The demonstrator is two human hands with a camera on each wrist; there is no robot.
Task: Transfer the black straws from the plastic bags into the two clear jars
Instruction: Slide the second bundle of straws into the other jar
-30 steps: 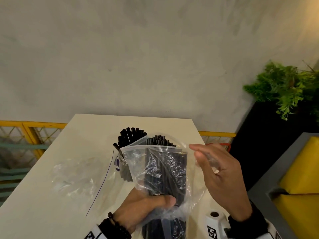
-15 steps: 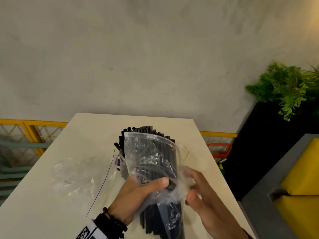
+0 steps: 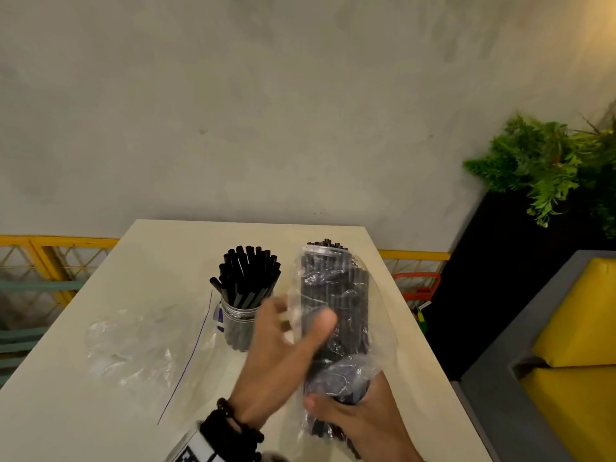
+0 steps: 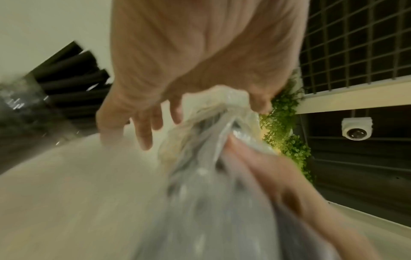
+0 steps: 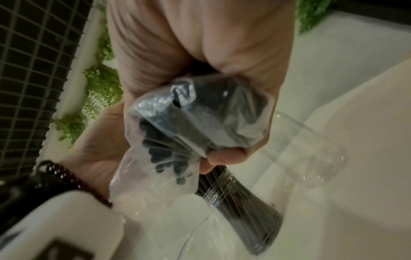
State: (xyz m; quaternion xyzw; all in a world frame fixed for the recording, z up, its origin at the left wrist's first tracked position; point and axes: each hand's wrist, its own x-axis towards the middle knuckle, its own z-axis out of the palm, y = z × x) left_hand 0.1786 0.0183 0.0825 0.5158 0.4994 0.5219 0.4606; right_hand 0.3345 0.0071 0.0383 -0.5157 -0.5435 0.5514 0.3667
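My right hand [image 3: 363,415] grips the lower end of the plastic bag [image 3: 336,315] of black straws [image 3: 325,243], fingers curled round the bundle. My left hand [image 3: 283,348] lies spread against the bag's side, thumb on the film, fingers relaxed and gripping nothing. The bag stands upright over the surface [image 3: 100,411], mouth up, straw tips protruding.

Step in hand, as I judge it: freeing the second bundle. Next move: draw the straws out and lower them into the empty clear jar [image 5: 311,147].

One second ago my left hand gripped the bag and my right was raised at its mouth. The filled jar [image 3: 240,325] and the empty bag [image 3: 133,345] are unchanged.
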